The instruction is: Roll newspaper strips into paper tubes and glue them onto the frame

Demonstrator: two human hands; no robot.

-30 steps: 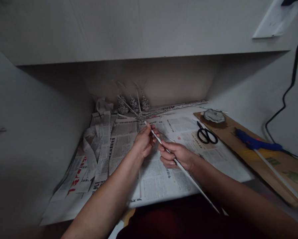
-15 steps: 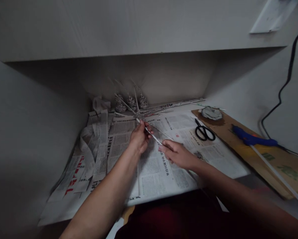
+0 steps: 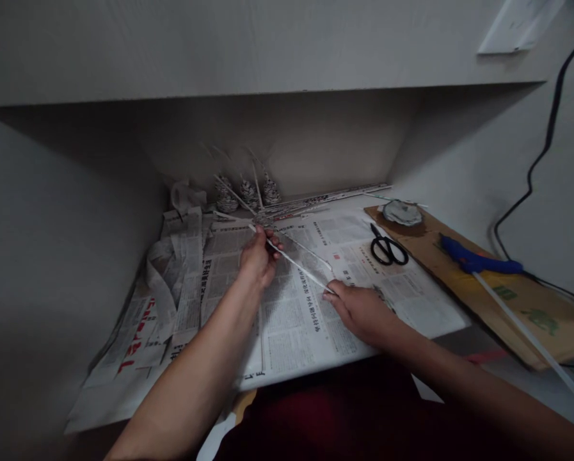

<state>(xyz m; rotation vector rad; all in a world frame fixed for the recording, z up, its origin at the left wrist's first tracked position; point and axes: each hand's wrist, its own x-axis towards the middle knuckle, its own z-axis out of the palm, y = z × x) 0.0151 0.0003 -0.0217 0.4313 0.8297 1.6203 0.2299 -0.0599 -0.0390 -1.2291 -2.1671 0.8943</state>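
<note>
A thin rolled-paper strip [image 3: 300,266] stretches slantwise between my hands over the newspaper [image 3: 287,333]. My left hand [image 3: 260,257] is closed around its upper end, beside a small woven paper piece [image 3: 263,219] with several paper sticks fanning out of it. Much of that piece is hidden behind my fingers. Lower and to the right, my right hand [image 3: 358,307] pinches the strip between thumb and fingers. Another paper stick [image 3: 310,248] of the woven piece slants down to the right behind the strip.
Black scissors [image 3: 387,248] lie right of my hands. A blue glue gun [image 3: 481,256] with a long glue stick rests on cardboard [image 3: 521,301], near a grey crumpled lump [image 3: 402,212]. Woven paper cones [image 3: 247,192] and long paper sticks [image 3: 329,200] line the back. Cut newspaper strips [image 3: 164,288] lie left.
My right hand has slid down and right along the strip, so more of it shows between my hands. My left hand keeps its grip. The whole view has shifted slightly.
</note>
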